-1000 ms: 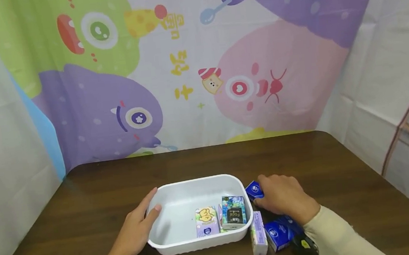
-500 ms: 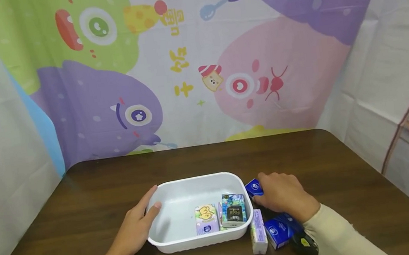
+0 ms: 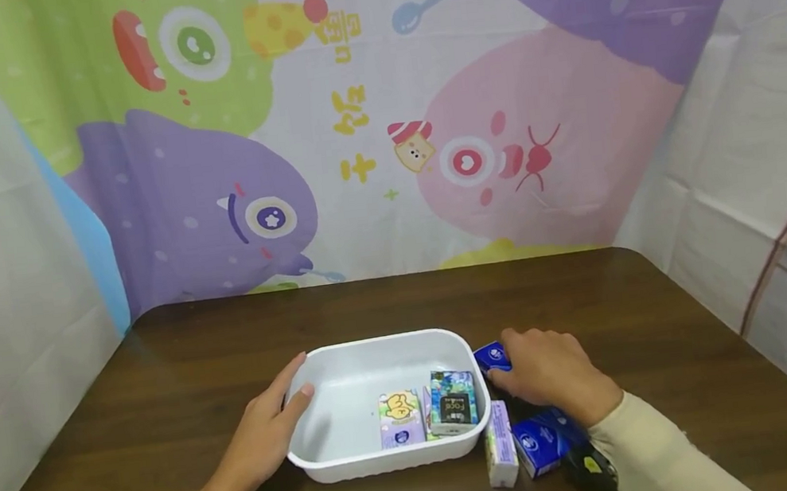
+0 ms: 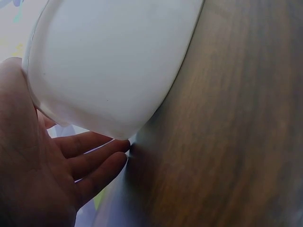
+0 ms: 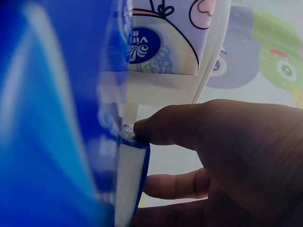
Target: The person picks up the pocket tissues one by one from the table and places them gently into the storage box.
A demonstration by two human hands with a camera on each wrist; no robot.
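My left hand [image 3: 263,431] grips the left end of a white plastic basin [image 3: 388,464], thumb over the rim and fingers outside. In the left wrist view its fingertips [image 4: 124,144] reach the lower edge of the basin wall [image 4: 109,71]. Beyond the basin's right end, my right hand [image 3: 550,365] pinches a small blue tissue pack [image 3: 493,357], partly hidden by the hand. The right wrist view shows the thumb on the edge of that pack [image 5: 131,175]. Inside the basin lie a yellow-and-lilac tissue pack [image 3: 400,419] and a blue-green one [image 3: 453,399], with another partly hidden between them.
On the brown table [image 3: 163,382], a lilac tissue pack [image 3: 501,446] stands on its narrow side by the basin's right front corner. Beside it lies another blue pack [image 3: 540,442], partly under my right forearm, near a black object [image 3: 589,466] with a yellow mark. A cartoon curtain [image 3: 362,225] hangs behind.
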